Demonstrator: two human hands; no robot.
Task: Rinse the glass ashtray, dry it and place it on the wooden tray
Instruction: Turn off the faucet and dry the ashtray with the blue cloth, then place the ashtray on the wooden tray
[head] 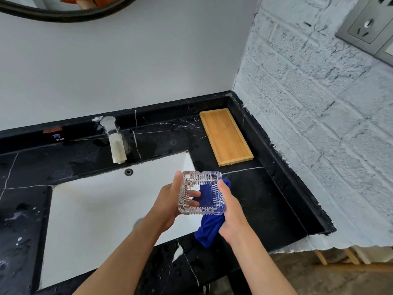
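A square ribbed glass ashtray [201,193] is held up above the right edge of the white sink [102,209], its open side facing me. My left hand [170,206] grips its left side, fingers showing through the glass. My right hand [230,211] holds its right side with a blue cloth [209,231] pressed behind the ashtray and hanging below. The wooden tray [226,136] lies on the black counter at the back right, with nothing in it.
A chrome faucet [116,141] stands behind the sink; no water is visible. The black marble counter [261,201] has a raised rim along the white brick wall on the right. A wall socket [368,26] sits at the upper right.
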